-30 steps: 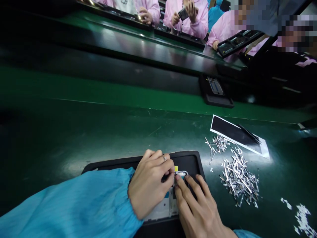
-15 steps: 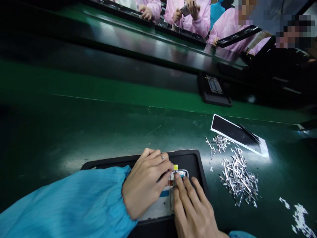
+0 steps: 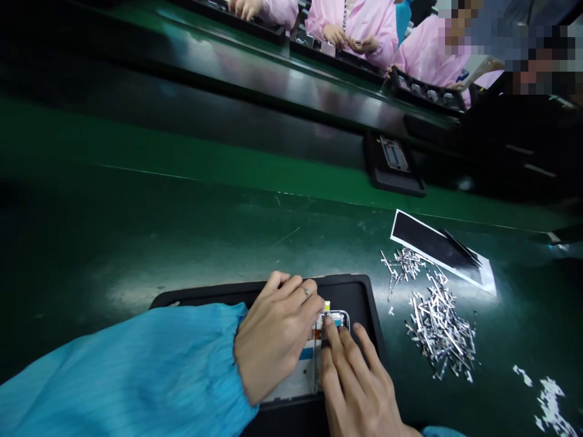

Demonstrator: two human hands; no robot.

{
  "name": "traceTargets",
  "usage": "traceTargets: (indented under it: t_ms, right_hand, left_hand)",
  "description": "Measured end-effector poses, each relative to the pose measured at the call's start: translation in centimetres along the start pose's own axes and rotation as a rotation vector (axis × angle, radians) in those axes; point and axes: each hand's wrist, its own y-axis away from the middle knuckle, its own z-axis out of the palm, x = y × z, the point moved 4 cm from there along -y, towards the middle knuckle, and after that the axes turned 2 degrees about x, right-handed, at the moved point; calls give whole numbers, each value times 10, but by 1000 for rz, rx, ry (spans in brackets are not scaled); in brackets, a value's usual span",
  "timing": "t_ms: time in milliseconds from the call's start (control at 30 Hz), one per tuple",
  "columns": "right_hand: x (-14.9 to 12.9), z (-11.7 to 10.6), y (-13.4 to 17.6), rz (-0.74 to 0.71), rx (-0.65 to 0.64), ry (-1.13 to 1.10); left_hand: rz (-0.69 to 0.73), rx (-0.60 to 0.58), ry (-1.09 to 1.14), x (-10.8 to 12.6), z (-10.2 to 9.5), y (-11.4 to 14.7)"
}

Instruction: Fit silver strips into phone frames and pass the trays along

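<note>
A partly assembled phone [image 3: 296, 383], its silver frame and inner parts exposed, lies in a black tray [image 3: 350, 291]. My left hand [image 3: 282, 334] rests over its upper left part, fingers curled and closed near the top edge; whatever they pinch is hidden. My right hand [image 3: 357, 379] lies on the phone's right side with its fingers stretched out, the index fingertip touching near the top. Between the hands a small yellow tab [image 3: 327, 305] shows at the phone's upper edge.
Right of the tray lies a heap of thin silver strips [image 3: 444, 325]. Behind it is a black sheet with a white border [image 3: 437, 249], tweezers [image 3: 462, 247] on top. White scraps [image 3: 551, 400] lie lower right. Another tray [image 3: 394, 161] holds a phone. Co-workers in pink [image 3: 353, 27] sit opposite.
My hands keep nearly the same pose on the phone, with the view shifted slightly. Across the bench, a co-worker's hands have come down, and another has lowered a tray.
</note>
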Motion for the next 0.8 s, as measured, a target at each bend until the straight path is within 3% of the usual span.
traceTargets:
  t_ms: [233,433,633,800]
  right_hand:
    - [-1,3,5,60,-11,-28]
    - [4,-2,0,30,-1,-37]
    - [6,-4,-6,19,23,-17]
    - [4,0,-4,88,45,-32]
  left_hand:
    - [39,-20,-104,4,2,1]
    - [155,82,-304,11,-4,5]
    - [207,115,-270,10,-2,7]
    - [327,308,-297,13,-4,8]
